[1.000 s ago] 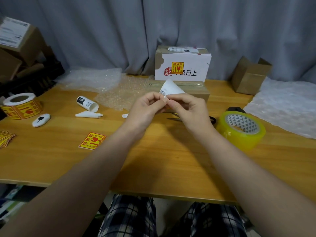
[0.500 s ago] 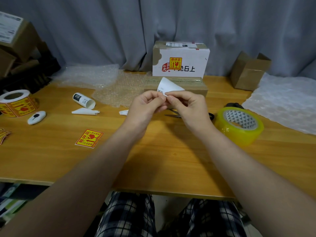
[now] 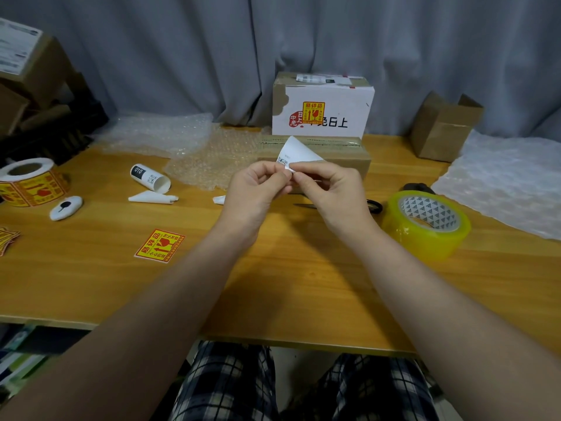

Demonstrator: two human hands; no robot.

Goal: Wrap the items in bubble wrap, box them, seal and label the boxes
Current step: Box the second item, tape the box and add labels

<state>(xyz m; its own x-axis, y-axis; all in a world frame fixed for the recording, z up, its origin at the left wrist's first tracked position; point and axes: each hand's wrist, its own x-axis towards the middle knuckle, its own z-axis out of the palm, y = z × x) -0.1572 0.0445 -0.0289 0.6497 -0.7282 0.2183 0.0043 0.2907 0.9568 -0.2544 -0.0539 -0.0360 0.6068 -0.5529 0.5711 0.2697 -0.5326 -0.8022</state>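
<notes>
Both hands meet above the table's middle and pinch one corner of a white shipping label [image 3: 296, 151], which curls upward behind the fingers. My left hand [image 3: 258, 189] grips it from the left, my right hand [image 3: 331, 189] from the right. Just behind the label lies a flat brown box [image 3: 343, 151] sealed with tape. A taller white box [image 3: 323, 109] with a yellow fragile sticker stands behind that one. Sheets of bubble wrap [image 3: 212, 159] lie at the back left.
On the wooden table [image 3: 273, 284]: a roll of clear tape [image 3: 425, 223] and scissors [image 3: 375, 205] at right, white foam sheet [image 3: 504, 180], an open small carton [image 3: 443, 126]. At left: a fragile-sticker roll [image 3: 30, 180], one loose sticker [image 3: 160, 245], a cutter [image 3: 65, 203], rolled labels [image 3: 150, 177].
The hands have kept pinching the label's corner with only small finger shifts. The view has tilted slightly, so the table things sit a little lower than half a second ago.
</notes>
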